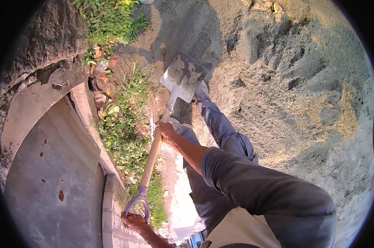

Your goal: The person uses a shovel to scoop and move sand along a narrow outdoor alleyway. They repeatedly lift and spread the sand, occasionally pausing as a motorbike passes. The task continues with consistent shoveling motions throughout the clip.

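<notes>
Two hands grip a shovel (162, 136): the left hand (134, 221) is clenched on its D-handle at lower frame, the right hand (166, 131) around the wooden shaft, mid-frame.

Left hand (134, 221) forearm cut off by lower edge.

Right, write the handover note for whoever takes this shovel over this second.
Right hand: gripped round the wooden shaft of the shovel, about halfway up.
Left hand: closed on the purple D-handle at the top end.
Blade: clear of the sand, crusted grey, with no load visible on it.
Sand pile: ahead and to the right, already dug and pitted.
To the left: a strip of weeds and a concrete wall.
Done: some sand cut away. Left: most of the pile remains.
</notes>
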The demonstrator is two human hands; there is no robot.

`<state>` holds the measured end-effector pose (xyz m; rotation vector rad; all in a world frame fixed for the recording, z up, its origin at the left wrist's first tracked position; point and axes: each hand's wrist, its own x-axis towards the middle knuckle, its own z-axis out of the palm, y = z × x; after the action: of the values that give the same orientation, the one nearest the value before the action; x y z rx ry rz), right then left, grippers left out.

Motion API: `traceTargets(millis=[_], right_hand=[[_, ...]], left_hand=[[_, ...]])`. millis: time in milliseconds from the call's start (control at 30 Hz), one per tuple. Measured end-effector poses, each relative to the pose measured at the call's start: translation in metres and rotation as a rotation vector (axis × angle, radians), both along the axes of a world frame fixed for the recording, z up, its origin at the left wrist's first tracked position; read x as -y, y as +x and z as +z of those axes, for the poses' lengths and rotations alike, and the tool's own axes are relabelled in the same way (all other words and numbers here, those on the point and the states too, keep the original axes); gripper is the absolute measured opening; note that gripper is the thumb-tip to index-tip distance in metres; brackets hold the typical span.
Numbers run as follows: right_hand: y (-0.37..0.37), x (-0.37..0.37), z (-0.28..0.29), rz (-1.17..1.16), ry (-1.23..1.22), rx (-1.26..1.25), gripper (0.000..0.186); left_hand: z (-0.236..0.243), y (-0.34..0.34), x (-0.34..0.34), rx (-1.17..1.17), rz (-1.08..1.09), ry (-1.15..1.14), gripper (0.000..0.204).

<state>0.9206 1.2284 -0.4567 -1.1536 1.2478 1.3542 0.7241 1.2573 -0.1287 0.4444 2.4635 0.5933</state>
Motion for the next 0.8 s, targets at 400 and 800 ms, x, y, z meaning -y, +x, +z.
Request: traceTargets(millis=[400, 800], right_hand=[[0.274, -0.029, -0.131, -0.122, -0.054, 0.221, 0.013], [0.297, 0.029, 0.017, -0.340, 0.053, 0.400, 0.016]], left_hand=[[-0.150, 0.195, -0.134, 0.443, -0.370, -0.033, 0.026], [-0.080, 0.199, -0.177, 0.679, -0.579, -0.124, 0.023]])
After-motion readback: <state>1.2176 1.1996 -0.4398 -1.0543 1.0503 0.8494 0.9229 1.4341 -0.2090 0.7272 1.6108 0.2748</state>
